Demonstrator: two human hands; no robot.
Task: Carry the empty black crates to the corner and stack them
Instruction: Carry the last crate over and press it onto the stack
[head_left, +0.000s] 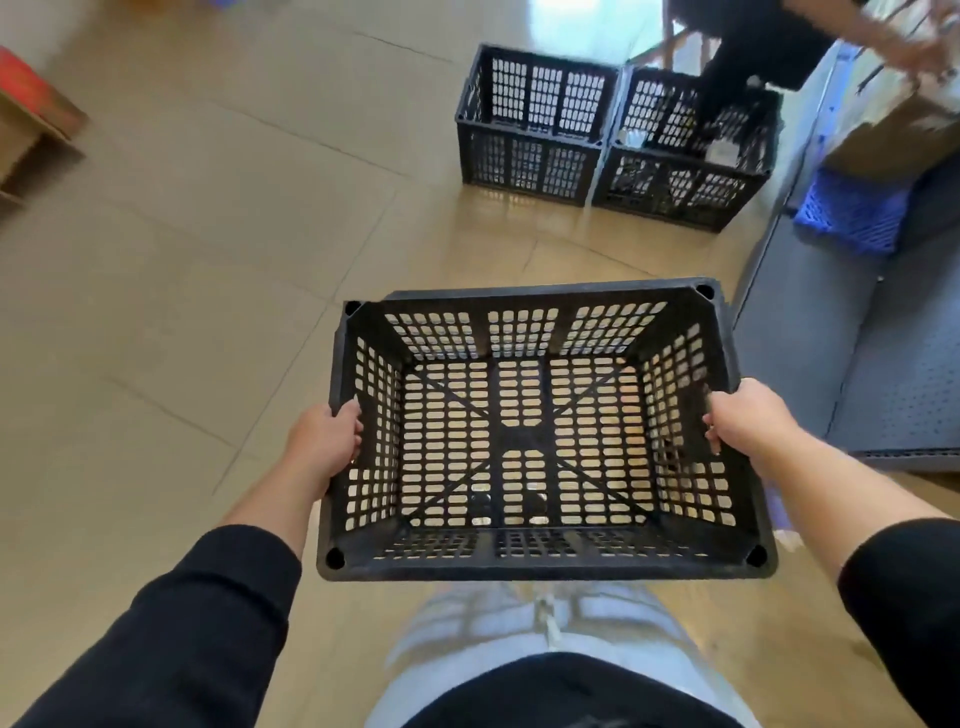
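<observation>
Held out just ahead of my body, an empty black crate (540, 431) is hanging level above the tan tiled floor (208, 234), its open top facing the camera. I am gripping it with both hands at the short sides. My left hand (324, 441) is clamping the left rim, fingers curling over the edge into the crate and pressing the perforated wall. My right hand (748, 421) is doing the same on the right rim, its fingers hooking over the edge and lying against the inner wall. Black sleeves are covering both forearms up to a point short of the wrists. Through the slotted bottom I am seeing floor and nothing inside the crate.

Farther ahead, two more black crates are sitting on the floor touching side by side: the left crate (530, 124) is looking empty, while the right crate (685, 150) is holding some items too blurred to name. Another person (769, 41) in dark clothing is standing just behind that right crate. A grey shelf unit (857, 338) is running along the right, with a blue crate (852, 208) resting on it.
</observation>
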